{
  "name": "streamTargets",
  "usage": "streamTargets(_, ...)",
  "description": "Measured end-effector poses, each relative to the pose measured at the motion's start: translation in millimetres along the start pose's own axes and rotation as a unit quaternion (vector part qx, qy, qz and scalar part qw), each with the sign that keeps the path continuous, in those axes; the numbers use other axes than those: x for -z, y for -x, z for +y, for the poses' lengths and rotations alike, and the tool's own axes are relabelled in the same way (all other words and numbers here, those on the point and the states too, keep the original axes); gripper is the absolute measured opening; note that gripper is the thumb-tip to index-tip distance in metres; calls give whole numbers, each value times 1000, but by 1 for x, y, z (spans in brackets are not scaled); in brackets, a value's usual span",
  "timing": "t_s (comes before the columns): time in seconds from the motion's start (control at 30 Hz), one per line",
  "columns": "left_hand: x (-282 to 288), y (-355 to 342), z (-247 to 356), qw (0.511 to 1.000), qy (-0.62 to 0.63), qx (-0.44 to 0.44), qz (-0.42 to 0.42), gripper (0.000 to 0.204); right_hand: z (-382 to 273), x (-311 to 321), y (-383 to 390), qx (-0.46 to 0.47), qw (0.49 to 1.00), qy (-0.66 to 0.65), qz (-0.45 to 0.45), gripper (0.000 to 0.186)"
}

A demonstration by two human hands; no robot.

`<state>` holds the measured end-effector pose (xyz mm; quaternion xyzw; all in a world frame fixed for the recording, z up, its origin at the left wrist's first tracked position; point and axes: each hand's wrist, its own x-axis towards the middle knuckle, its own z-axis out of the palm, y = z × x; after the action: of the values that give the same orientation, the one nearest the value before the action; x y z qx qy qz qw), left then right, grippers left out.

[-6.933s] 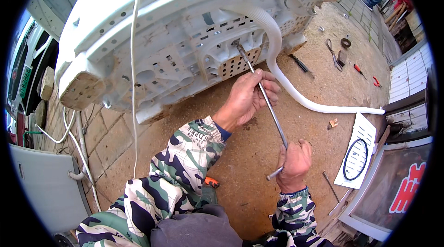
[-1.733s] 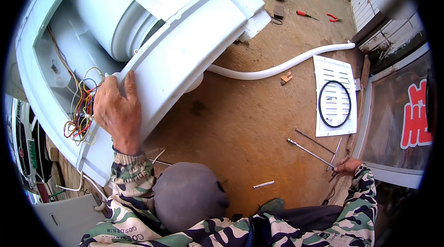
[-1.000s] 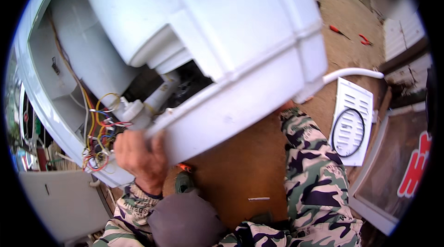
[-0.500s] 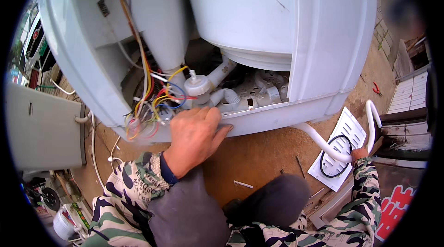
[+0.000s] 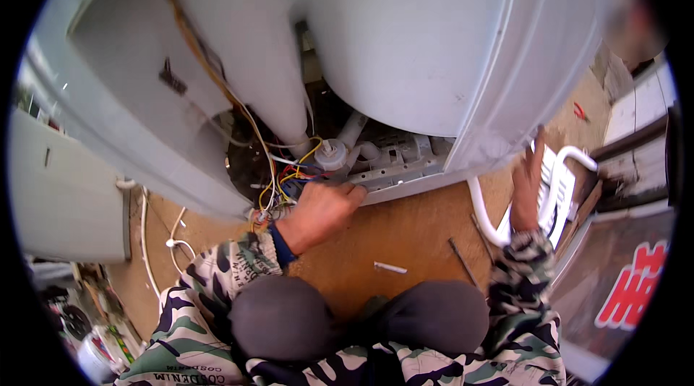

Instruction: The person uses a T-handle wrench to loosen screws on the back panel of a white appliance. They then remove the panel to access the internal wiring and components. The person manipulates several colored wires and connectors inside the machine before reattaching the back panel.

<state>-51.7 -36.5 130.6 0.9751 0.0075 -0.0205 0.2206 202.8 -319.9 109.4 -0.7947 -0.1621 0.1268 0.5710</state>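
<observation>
A white washing machine (image 5: 553, 46) with its lower back open stands before me. Two tub shells, a round white drain valve (image 5: 331, 155) and a bundle of coloured wires (image 5: 288, 182) show inside. My left hand (image 5: 322, 214) is closed over the bottom rim of the opening, just beside the wires; its fingertips are partly hidden. At the lower right corner of the casing, my right hand (image 5: 528, 187) reaches up with straight fingers, the tips at the casing's edge. Beside that hand, a white drain hose (image 5: 480, 214) loops over a slotted white panel (image 5: 560, 194).
On the brown floor lie a white stick (image 5: 390, 267) and a thin dark rod (image 5: 461, 259). Red-handled pliers (image 5: 580, 111) lie at the far right. A grey cabinet (image 5: 65, 202) stands at left. A board with red characters (image 5: 630, 288) is at right.
My right hand has let go of the hose and moved up and left to the casing's corner. The machine sits at a different tilt in view. My left hand stays on the rim.
</observation>
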Motion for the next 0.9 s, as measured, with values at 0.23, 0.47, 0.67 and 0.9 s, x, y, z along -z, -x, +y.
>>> streamTargets(0.23,65,-55,-65,888,47,-317,-329,18,-29,-61,-66,-96,975,-105,171,102)
streamTargets(0.47,-2,24,8,966,-6,-210,-151,14,9,-41,-2,27,984,-124,123,115)
streamTargets(0.67,79,48,59,895,-241,-354,122,35,14,-33,-32,61,992,-40,107,129)
streamTargets(0.9,123,89,97,796,-515,-173,268,16,33,-23,-41,98,992,-71,39,127)
